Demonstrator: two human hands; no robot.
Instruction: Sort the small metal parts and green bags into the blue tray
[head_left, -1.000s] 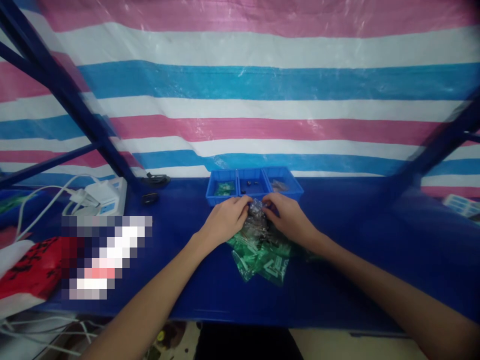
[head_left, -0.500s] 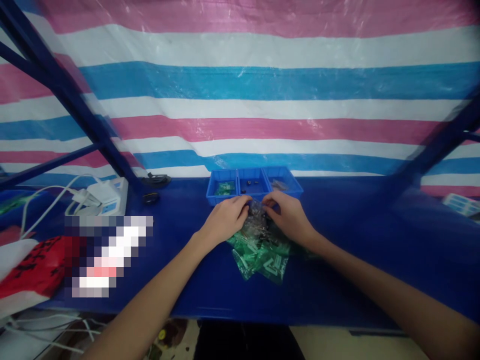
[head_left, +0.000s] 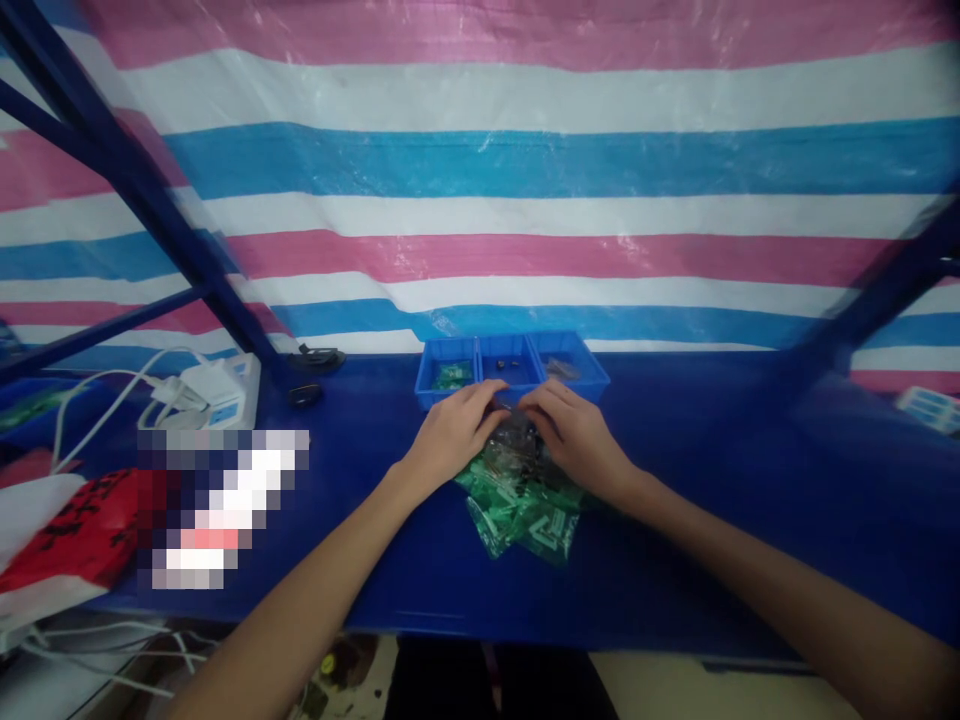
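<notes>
Looks like early days: a small clear bag (head_left: 516, 432) at frame centre is pinched by both the left hand (head_left: 452, 435) and right hand (head_left: 570, 432), fingers closed, with green packets (head_left: 525, 505) piled below and the blue tray (head_left: 510, 372) barely filled.

Striped tarp (head_left: 525, 200) behind, seemingly plastic.
</notes>
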